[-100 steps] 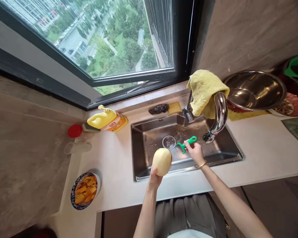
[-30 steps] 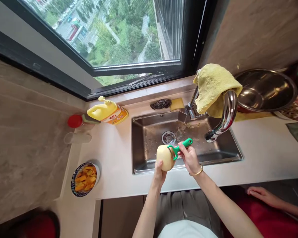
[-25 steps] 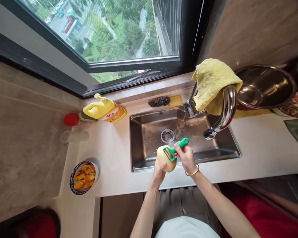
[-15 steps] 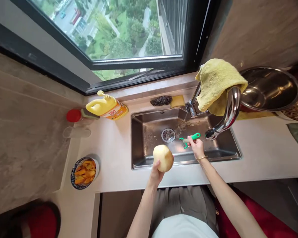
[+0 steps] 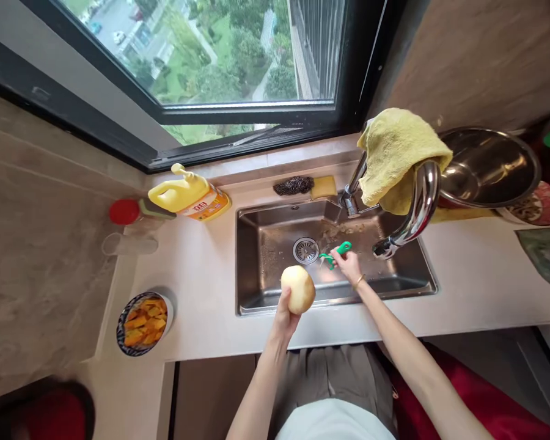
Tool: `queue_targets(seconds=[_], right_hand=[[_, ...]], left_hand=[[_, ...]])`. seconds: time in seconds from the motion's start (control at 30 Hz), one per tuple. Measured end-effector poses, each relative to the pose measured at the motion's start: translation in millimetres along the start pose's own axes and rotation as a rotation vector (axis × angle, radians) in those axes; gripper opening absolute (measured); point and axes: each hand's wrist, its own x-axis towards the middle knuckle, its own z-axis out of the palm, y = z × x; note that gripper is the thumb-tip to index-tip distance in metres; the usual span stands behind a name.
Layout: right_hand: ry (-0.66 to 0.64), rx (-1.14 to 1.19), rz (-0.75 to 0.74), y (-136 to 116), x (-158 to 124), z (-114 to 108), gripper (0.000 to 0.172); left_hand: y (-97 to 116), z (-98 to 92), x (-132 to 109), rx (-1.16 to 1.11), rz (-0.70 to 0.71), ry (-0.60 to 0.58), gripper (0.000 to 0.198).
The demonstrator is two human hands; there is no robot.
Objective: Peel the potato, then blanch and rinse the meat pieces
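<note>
**Pale vegetable in one hand, green peeler in the other, at a kitchen sink**

Nearest, the left hand holds a pale, rounded vegetable upright over the front edge of a steel sink. The thumb presses its side; the other fingers are mostly hidden. If the bare surface is damp, it could slip from this low hold and drop into the sink.

A little farther in, the right hand has its fingers closed around the green peeler, over the basin and apart from the vegetable. The left thumb, lying along the vegetable's side, could be nicked if the blade ran off line.

To the left, on the counter, a patterned bowl holds orange pieces, well clear of both hands. Beyond the peeler are the drain and pale scraps, which might clog it if washed down.

The curved faucet, draped with a yellow cloth, overhangs the sink's right side; a raised right elbow or hand could knock it. Behind stand a yellow bottle, dark scrubber and sponge.
</note>
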Motion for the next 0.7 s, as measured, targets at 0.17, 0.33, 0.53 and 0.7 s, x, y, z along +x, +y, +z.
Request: queue_targets(seconds=[0.17, 0.33, 0.53, 0.7], right_hand=[[0.001, -0.149, -0.104, 29, 12, -26, 0.026], [0.181, 0.007, -0.106, -20, -22, -7, 0.027], [-0.032, 0.45, 0.104, -75, -68, 23, 0.03], [-0.111, 0.424, 0.098, -63, -63, 23, 0.034]], left_hand=[[4, -2.6, 1, -0.111, 0.007, 0.006, 0.06], [2, 13.5, 8, -0.094, 0.058, 0.073, 0.057], [-7, 32.7, 13, -0.031, 0.188, -0.011, 0.05], [-5, 28.9, 7, -0.029, 0.131, -0.03, 0.05]])
